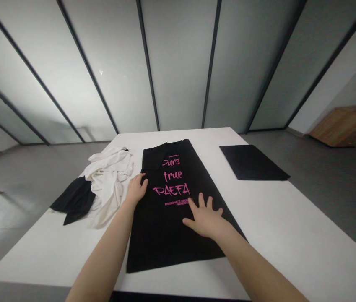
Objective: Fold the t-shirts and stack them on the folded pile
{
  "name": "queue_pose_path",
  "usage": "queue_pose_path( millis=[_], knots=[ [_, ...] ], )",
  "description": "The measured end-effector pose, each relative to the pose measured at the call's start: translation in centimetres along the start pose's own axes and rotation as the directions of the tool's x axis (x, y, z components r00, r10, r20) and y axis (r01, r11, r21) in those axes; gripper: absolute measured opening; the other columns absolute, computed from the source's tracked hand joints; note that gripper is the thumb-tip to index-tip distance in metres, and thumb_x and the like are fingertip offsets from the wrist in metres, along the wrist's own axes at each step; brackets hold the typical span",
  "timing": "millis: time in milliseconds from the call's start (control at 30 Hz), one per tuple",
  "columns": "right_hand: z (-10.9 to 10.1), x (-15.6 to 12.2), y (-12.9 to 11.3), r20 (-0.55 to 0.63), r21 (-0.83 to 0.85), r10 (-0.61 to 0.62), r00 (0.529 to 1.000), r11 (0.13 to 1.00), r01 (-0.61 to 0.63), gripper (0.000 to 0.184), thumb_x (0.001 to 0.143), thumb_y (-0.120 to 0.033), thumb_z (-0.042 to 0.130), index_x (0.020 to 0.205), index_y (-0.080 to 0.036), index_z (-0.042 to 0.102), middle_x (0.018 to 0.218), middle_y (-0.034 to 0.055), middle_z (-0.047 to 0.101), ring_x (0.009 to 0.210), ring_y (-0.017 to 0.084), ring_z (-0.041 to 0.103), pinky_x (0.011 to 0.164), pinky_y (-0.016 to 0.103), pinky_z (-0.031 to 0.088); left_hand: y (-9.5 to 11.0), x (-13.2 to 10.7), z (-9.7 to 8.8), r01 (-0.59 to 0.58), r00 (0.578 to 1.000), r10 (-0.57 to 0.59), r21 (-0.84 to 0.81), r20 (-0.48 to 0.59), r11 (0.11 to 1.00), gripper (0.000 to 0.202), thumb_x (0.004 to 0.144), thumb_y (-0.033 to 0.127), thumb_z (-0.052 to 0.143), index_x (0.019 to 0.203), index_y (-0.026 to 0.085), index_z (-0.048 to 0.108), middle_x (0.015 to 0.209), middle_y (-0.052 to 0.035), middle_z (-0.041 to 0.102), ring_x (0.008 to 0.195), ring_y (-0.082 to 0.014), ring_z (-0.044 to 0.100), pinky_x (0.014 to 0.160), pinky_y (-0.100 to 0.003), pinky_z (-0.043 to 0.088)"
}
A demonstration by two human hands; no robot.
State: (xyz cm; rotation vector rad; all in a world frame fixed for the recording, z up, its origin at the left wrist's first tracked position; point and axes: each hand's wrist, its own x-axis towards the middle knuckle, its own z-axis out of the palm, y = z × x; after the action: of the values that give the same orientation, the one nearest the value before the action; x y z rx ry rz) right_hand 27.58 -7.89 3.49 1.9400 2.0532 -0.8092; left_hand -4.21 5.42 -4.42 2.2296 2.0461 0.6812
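A black T-shirt (165,235) with pink lettering lies flat in front of me, its sides folded in and one sleeve lying across the upper left. My right hand (204,216) rests on it with fingers spread, just below the printed words. At the shirt's left edge, near the folded sleeve, is my left hand (136,188); its fingers are stretched out and touch the cloth. Neither hand grips anything.
The white table (275,235) carries a crumpled heap of white cloth (110,172) with a black piece (75,197) on the left. A neatly folded black cloth (253,162) lies at the right edge. Behind stand frosted glass panels; a wooden piece (347,126) is at the far right.
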Motion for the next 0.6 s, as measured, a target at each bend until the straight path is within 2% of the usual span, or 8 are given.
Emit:
queue_pose_path(
  millis=[67,100,200,267,300,367,433,600],
  knots=[
    [0.9,-0.8,-1.6,-0.123,0.058,-0.195,0.973,0.977,0.203,0.078,0.102,-0.06,0.054,0.168,-0.022,0.04,0.178,0.022,0.02,0.16,0.055,0.016,0.118,0.082,0.023,-0.4,0.6,-0.1,0.114,0.992,-0.113,0.027,-0.054,0.993,0.045,0.102,0.035,0.046,0.138,0.015,0.064,0.137,-0.0175,0.072,0.132,-0.0333,0.064,0.118,-0.047,0.044],
    [1.5,-1.1,-2.3,-0.18,0.077,-0.326,0.928,0.936,0.344,0.07,0.104,-0.057,0.052,0.164,-0.02,0.049,0.175,0.0203,0.031,0.16,0.05,0.024,0.123,0.075,0.024,-0.5,0.8,0.0,0.169,0.984,-0.165,0.046,-0.067,0.985,0.045,0.101,0.035,0.047,0.138,0.014,0.064,0.136,-0.0185,0.072,0.132,-0.0352,0.064,0.117,-0.049,0.044],
    [3.9,-1.6,-3.8,-0.235,0.099,-0.691,0.683,0.682,0.724,0.054,0.104,-0.048,0.058,0.15,-0.021,0.065,0.165,0.0149,0.05,0.155,0.033,0.043,0.128,0.051,0.031,-0.3,1.3,0.2,0.257,0.966,-0.252,0.103,-0.061,0.961,0.047,0.099,0.038,0.051,0.137,0.013,0.063,0.141,-0.0213,0.068,0.136,-0.0397,0.059,0.115,-0.053,0.044],
    [5.4,-1.6,-4.2,-0.207,0.099,-0.813,0.545,0.536,0.838,0.048,0.103,-0.044,0.062,0.146,-0.022,0.068,0.16,0.0129,0.057,0.148,0.027,0.051,0.125,0.042,0.036,0.0,1.8,0.4,0.263,0.965,-0.26,0.13,-0.039,0.956,0.046,0.098,0.041,0.052,0.135,0.015,0.064,0.144,-0.0214,0.066,0.138,-0.0405,0.057,0.115,-0.053,0.043],
    [6.0,-1.6,-4.4,-0.19,0.088,-0.843,0.503,0.496,0.864,0.046,0.103,-0.043,0.063,0.144,-0.023,0.069,0.158,0.0118,0.059,0.146,0.026,0.053,0.123,0.041,0.038,0.1,2.1,0.4,0.263,0.965,-0.262,0.137,-0.029,0.955,0.045,0.098,0.042,0.053,0.133,0.016,0.064,0.143,-0.0211,0.066,0.138,-0.0404,0.056,0.115,-0.053,0.042],
    [6.7,-1.5,-4.5,-0.164,0.054,-0.873,0.46,0.458,0.887,0.044,0.103,-0.042,0.064,0.143,-0.025,0.069,0.156,0.0095,0.061,0.144,0.026,0.053,0.121,0.042,0.039,0.2,3.0,0.3,0.266,0.964,-0.267,0.135,-0.017,0.954,0.043,0.097,0.045,0.055,0.129,0.018,0.066,0.14,-0.0204,0.067,0.136,-0.0399,0.058,0.116,-0.053,0.041],
    [6.9,-1.5,-4.6,-0.158,0.026,-0.877,0.453,0.455,0.89,0.043,0.102,-0.04,0.065,0.142,-0.025,0.069,0.154,0.0075,0.062,0.141,0.026,0.053,0.119,0.043,0.041,0.0,4.0,0.2,0.268,0.963,-0.269,0.116,-0.01,0.956,0.04,0.095,0.047,0.058,0.123,0.019,0.068,0.135,-0.0192,0.07,0.133,-0.0394,0.061,0.115,-0.052,0.042],
    [7.0,-2.1,-6.3,-0.172,-0.079,-0.837,0.52,0.538,0.839,0.044,0.098,-0.041,0.07,0.138,-0.023,0.069,0.139,0.0095,0.067,0.121,0.029,0.059,0.104,0.046,0.051,-1.2,5.6,0.0,0.262,0.965,-0.262,-0.077,0.009,0.962,0.027,0.094,0.044,0.059,0.106,0.022,0.071,0.115,-0.0134,0.078,0.117,-0.0334,0.07,0.102,-0.044,0.05]
  ],
)
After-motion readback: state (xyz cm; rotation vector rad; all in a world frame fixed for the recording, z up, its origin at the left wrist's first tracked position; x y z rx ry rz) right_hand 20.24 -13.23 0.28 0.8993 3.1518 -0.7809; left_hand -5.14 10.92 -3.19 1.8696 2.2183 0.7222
